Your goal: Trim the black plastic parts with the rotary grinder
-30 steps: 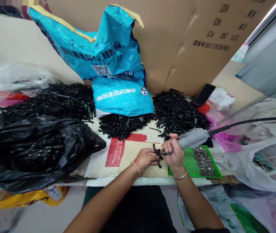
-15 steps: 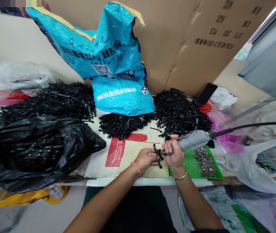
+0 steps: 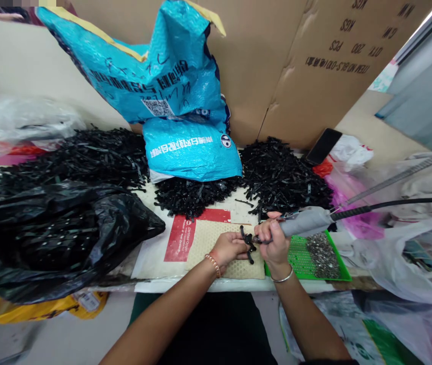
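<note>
The black plastic part (image 3: pixel 246 242) sits just below the middle of the frame, pinched in the curled fingers of our left hand (image 3: pixel 229 249) over the honeycomb mat (image 3: pixel 210 242). Right beside it, our right hand (image 3: pixel 275 244) is wrapped tightly around the grey handle of the powered screwdriver (image 3: pixel 303 222), whose tip points left and meets the part. A thin bracelet circles each wrist. Just right of that hand lies the green tray (image 3: pixel 299 256), holding a heap of small silver screws (image 3: pixel 320 251) in its right half. From the tool's rear a black cable (image 3: pixel 390 204) runs off to the right edge of the frame. Above the mat a red and white sheet (image 3: pixel 185 233) lies flat on the table (image 3: pixel 216 285). Further up, piles of black parts (image 3: pixel 280 175) spread across the middle of the frame, left and right of the blue woven sack (image 3: pixel 170 96), which leans against the cardboard wall (image 3: pixel 276 66) at the upper centre. A black plastic bag (image 3: pixel 56 233) fills the lower left, with a clear bag (image 3: pixel 18 124) above it at the left edge. A dark phone (image 3: pixel 324 146) leans at the upper right of the table, and clear plastic bags (image 3: pixel 409 253) crowd the right side.
</note>
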The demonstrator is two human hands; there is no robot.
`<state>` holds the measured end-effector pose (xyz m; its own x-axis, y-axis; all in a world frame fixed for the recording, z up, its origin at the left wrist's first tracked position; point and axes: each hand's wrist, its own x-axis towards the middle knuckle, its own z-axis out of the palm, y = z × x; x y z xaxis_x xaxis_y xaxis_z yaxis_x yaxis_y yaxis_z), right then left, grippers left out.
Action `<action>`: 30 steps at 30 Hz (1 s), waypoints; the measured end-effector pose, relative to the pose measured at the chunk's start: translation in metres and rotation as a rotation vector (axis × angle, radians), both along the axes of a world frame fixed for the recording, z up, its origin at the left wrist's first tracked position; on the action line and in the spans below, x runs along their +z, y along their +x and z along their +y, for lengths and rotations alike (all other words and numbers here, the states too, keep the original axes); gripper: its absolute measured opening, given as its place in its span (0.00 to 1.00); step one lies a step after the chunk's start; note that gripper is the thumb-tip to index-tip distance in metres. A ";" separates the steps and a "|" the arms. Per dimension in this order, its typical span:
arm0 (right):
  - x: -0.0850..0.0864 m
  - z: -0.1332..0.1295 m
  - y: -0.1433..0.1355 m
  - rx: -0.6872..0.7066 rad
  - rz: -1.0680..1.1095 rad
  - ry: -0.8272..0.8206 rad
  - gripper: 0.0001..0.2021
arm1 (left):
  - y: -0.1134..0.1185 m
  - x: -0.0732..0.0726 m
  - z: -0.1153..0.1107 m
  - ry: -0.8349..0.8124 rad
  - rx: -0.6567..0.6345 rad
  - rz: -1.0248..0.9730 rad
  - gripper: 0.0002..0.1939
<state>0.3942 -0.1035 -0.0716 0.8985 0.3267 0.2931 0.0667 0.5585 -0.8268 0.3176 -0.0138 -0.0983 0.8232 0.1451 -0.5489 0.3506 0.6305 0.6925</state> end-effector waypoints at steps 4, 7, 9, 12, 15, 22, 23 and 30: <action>0.001 0.001 -0.001 -0.006 -0.004 -0.010 0.12 | 0.000 0.001 0.000 0.004 -0.001 0.002 0.16; 0.001 0.001 -0.001 -0.018 -0.014 -0.030 0.12 | 0.000 0.004 0.000 0.000 -0.003 0.005 0.15; 0.001 0.001 0.000 -0.018 -0.013 -0.025 0.12 | 0.001 0.007 0.000 -0.005 -0.001 0.010 0.15; 0.001 0.000 0.000 -0.016 0.010 -0.008 0.12 | 0.001 0.009 0.000 -0.013 0.006 0.022 0.15; 0.002 0.000 0.000 -0.011 0.031 0.004 0.12 | 0.000 0.009 0.000 -0.014 0.009 0.025 0.15; 0.002 0.001 0.000 -0.007 0.006 0.003 0.11 | 0.000 0.005 -0.001 0.004 -0.005 0.010 0.16; 0.002 0.001 0.000 -0.009 0.003 -0.006 0.12 | 0.000 0.004 -0.001 0.006 -0.004 0.010 0.16; 0.000 0.001 -0.001 0.006 0.028 -0.004 0.12 | 0.000 0.002 0.000 -0.005 -0.003 -0.013 0.18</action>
